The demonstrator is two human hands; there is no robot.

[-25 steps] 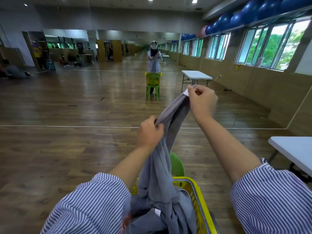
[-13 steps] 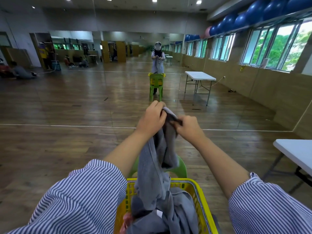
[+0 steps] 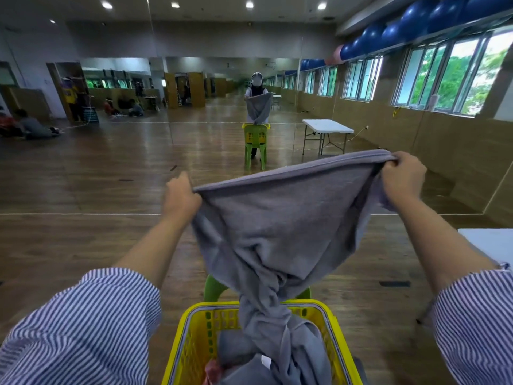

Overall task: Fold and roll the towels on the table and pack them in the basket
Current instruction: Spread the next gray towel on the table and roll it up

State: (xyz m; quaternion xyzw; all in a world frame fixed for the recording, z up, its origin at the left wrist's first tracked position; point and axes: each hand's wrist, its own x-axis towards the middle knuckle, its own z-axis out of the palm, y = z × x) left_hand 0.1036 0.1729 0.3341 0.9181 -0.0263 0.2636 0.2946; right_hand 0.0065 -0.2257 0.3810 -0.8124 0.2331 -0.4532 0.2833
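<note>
Left hand and right hand each pinch a corner of the grey towel — spread taut between grips for folding — its tail trailing below into the yellow basket.

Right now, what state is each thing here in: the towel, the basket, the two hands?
Towel: grey, spread wide by its top edge, lower end twisted and trailing into the basket.
Basket: yellow, upright on a green stool, holding more grey cloth and something pink.
Left hand: grips the towel's left corner.
Right hand: grips the towel's right corner, held higher.
Table: white, only an edge shows at the right.
</note>
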